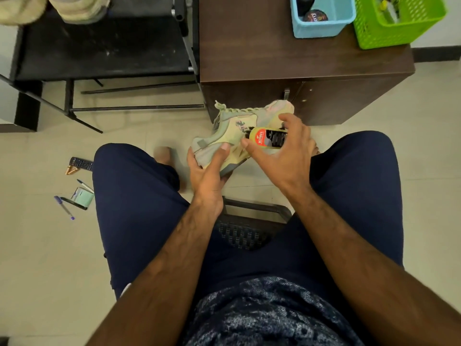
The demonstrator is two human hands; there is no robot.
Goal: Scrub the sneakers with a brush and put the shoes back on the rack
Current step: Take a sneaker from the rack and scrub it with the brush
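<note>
Sneaker: a pale green sneaker [259,116] is held in the air between the knees, in front of the desk [249,46].
Left hand: the left hand [208,173] is curled round the sneaker's end and sole, with the thumb pressed on the upper.
Right hand: the right hand [287,156] is wrapped round a Kiwi-labelled brush [270,138], which is laid against the sneaker's side; its bristles are hidden.
Mark: a dark smear is seen on the upper beside the brush.
Rack: the black rack [99,53] stands well apart; pale shoes [79,8] are seen on it, cut off by the frame edge.
Done: scrubbing is judged to be under way on this sneaker.
Left: the scrubbing is to be finished, and the sneaker is not yet returned to the rack.
</note>
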